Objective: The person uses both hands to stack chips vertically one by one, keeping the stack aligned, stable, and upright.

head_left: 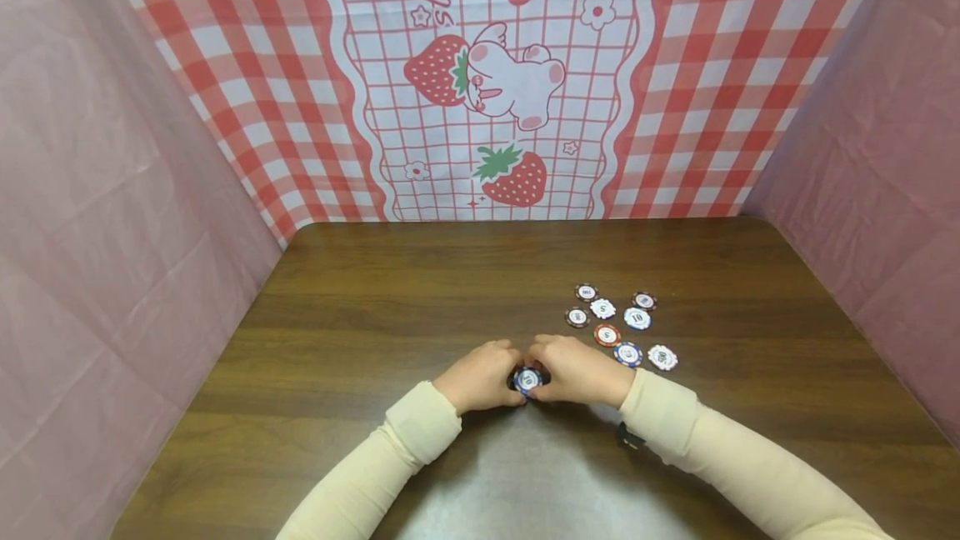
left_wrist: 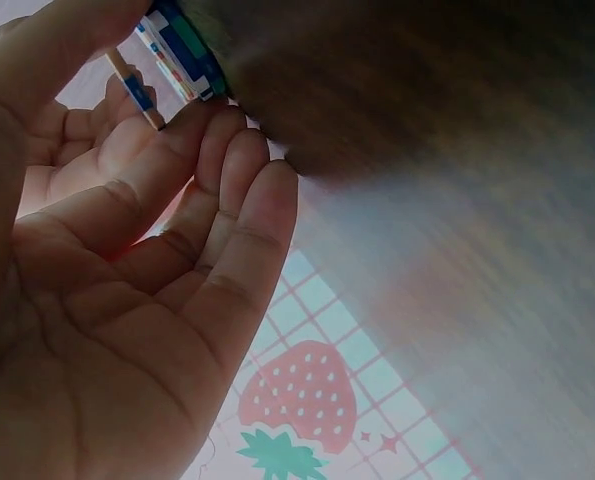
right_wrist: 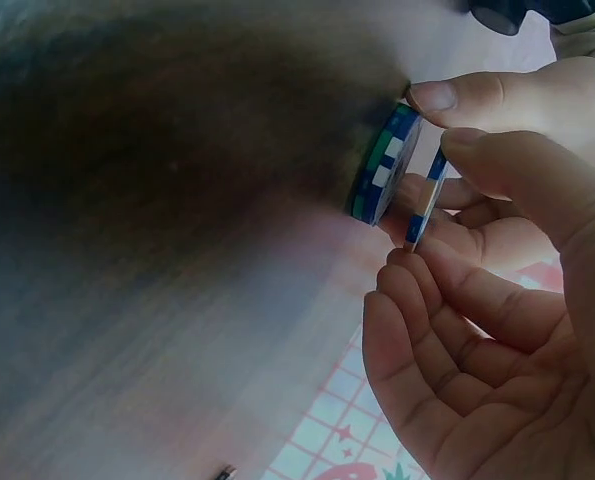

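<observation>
Both hands meet around a short stack of poker chips [right_wrist: 385,165] on the wooden table, its edge showing blue, green and white. My left hand [head_left: 482,375] holds the stack between thumb and fingers. Just over it, my right hand [head_left: 576,368] pinches a single blue-edged poker chip [right_wrist: 426,202] between thumb and index finger. That chip stands slightly apart from the stack in the right wrist view. From above, a blue chip face [head_left: 528,379] marked 10 shows between the hands. The fingers hide much of the stack's sides.
Several loose chips lie right of the hands, among them a red chip [head_left: 607,335], a blue chip [head_left: 627,354] and a white chip [head_left: 663,357]. A dark band [head_left: 631,437] shows at the right sleeve. Behind the table [head_left: 360,298] hangs a strawberry-print cloth [head_left: 495,107].
</observation>
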